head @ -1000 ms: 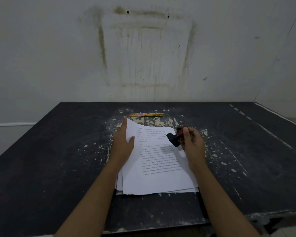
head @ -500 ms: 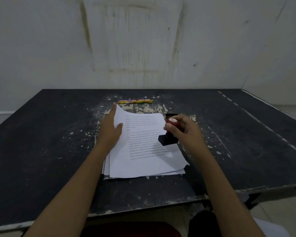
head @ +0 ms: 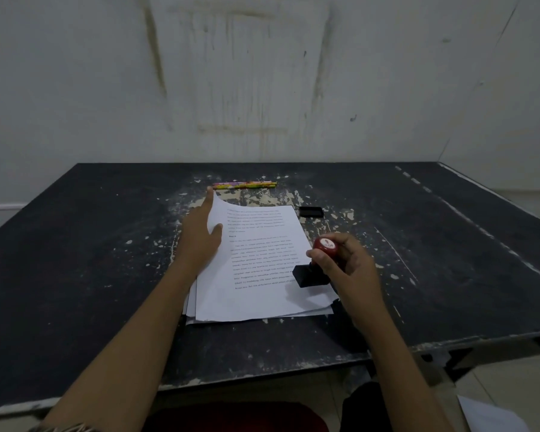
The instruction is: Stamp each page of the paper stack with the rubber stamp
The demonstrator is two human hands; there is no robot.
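Note:
A stack of white printed pages (head: 256, 294) lies in the middle of the black table (head: 91, 260). My left hand (head: 200, 238) rests on the stack's left side, its thumb over the curled upper left corner of the top page. My right hand (head: 346, 266) grips the rubber stamp (head: 317, 266) by its red round knob. The stamp's black base sits at the right edge of the top page, just past the last text lines, touching or nearly touching the paper.
A black ink pad (head: 311, 211) lies beyond the stack's upper right corner. Coloured pencils (head: 245, 184) lie farther back. The table top is scuffed with white flecks. A wall stands close behind; a white sheet (head: 490, 416) lies on the floor at the lower right.
My right hand has brought the stamp from beside the page's top right down toward me and turned it upright at the lower right. My left hand has stayed on the stack.

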